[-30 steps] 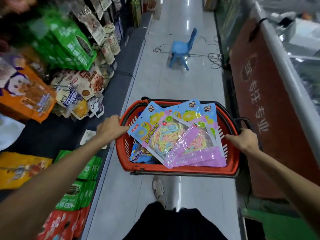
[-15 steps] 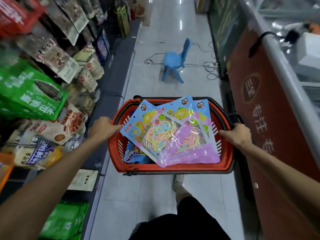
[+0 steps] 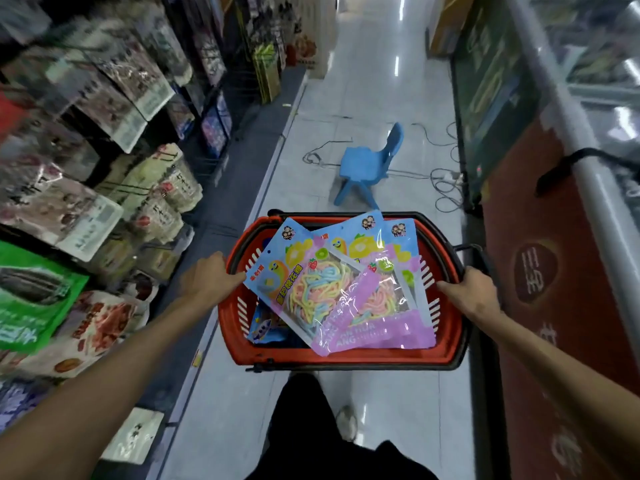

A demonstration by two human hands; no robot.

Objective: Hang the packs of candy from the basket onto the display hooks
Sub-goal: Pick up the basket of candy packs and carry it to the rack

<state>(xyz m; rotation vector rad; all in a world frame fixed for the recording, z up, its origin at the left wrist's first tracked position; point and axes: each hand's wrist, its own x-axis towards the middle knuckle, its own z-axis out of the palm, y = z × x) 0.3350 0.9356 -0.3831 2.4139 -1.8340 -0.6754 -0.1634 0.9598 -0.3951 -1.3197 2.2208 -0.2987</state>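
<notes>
I carry a red plastic basket (image 3: pixel 346 360) in front of me over the aisle floor. My left hand (image 3: pixel 209 280) grips its left rim and my right hand (image 3: pixel 471 292) grips its right rim. Several blue-and-pink packs of pastel rope candy (image 3: pixel 332 289) lie fanned out on top of the basket, overlapping one another. A smaller blue pack (image 3: pixel 265 329) shows underneath at the lower left. Display hooks on the left rack (image 3: pixel 138 188) carry hanging snack bags.
A small blue plastic chair (image 3: pixel 370 164) stands in the aisle ahead, with cables (image 3: pixel 443 188) trailing on the floor beside it. A chest freezer with a red panel (image 3: pixel 540 278) lines the right side. My leg and shoe (image 3: pixel 346 424) are below the basket.
I have walked forward along the aisle with the basket. The left shelves slid past, and the blue chair is nearer. Both hands keep the same hold on the rim.
</notes>
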